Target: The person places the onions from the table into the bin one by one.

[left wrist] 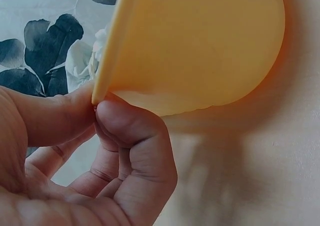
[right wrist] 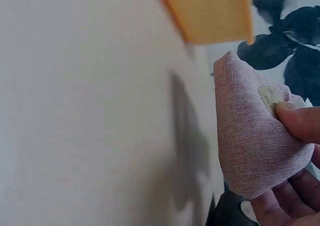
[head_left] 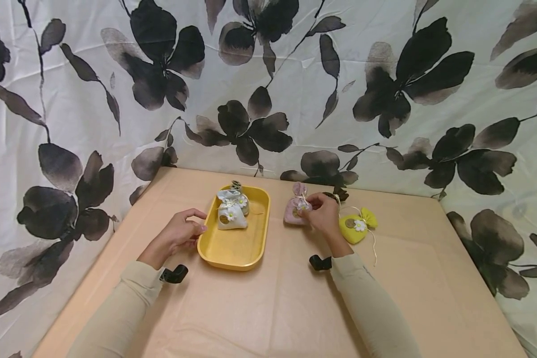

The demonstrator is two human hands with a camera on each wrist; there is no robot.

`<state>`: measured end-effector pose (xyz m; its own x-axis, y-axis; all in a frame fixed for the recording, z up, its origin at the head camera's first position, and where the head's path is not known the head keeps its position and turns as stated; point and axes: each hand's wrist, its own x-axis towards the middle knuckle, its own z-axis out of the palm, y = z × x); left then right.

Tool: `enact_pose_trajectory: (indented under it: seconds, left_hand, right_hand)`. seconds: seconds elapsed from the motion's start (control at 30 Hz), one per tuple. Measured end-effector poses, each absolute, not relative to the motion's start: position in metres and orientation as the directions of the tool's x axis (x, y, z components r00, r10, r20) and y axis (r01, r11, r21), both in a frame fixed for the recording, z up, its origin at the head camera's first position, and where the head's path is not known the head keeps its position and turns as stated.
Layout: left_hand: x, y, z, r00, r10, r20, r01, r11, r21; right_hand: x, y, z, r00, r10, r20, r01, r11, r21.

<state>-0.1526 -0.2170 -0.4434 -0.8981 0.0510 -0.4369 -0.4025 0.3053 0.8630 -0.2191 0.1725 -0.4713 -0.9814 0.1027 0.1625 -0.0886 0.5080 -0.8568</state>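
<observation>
My left hand (head_left: 179, 234) pinches the left rim of a yellow tray (head_left: 233, 251) between thumb and finger; the left wrist view shows this grip from close by. Inside the tray lie a silvery-white drawstring pouch (head_left: 233, 217) with small white flowers and, partly behind it, a greyish pouch (head_left: 236, 185). To the right of the tray, a pink drawstring pouch (head_left: 291, 214) is held by my right hand (head_left: 325, 215). Up close, the thumb presses near the round label of the pink pouch (right wrist: 250, 136), with fingers on its other side.
A yellow-green pouch (head_left: 353, 231) with a white flower and loose cord lies right of my right hand. Behind that hand, a dark pouch (head_left: 341, 194) is mostly hidden. A floral cloth (head_left: 317, 99) hangs behind the table (head_left: 268, 318).
</observation>
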Motion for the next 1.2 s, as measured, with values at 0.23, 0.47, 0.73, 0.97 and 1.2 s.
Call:
enact_pose_trajectory:
  seconds: [0.23,0.47,0.73,0.97,1.2]
  left_hand:
    - [-0.154,-0.215,-0.444,-0.898,0.043,-0.439,-0.406,0.310,0.860]
    - [-0.155,-0.215,-0.444,-0.894,0.046,-0.446,-0.411,0.314,0.856]
    - [-0.155,-0.214,-0.443,-0.894,0.045,-0.446,-0.414,0.297,0.860]
    - [-0.155,-0.214,-0.443,-0.894,0.048,-0.446,-0.415,0.289,0.863]
    - [-0.154,-0.214,-0.443,-0.897,0.051,-0.439,-0.406,0.298,0.864]
  right_hand:
    - [-0.209,0.171,-0.467,-0.973,0.122,0.198,-0.124,0.447,-0.886]
    - [-0.203,0.165,-0.457,-0.957,0.137,0.258,-0.179,0.421,-0.889]
    - [-0.196,0.155,-0.442,-0.945,0.148,0.290,-0.206,0.419,-0.885]
    - [-0.190,0.149,-0.436,-0.922,0.151,0.358,-0.273,0.402,-0.874]
    - [-0.183,0.141,-0.427,-0.901,0.160,0.403,-0.315,0.396,-0.863]
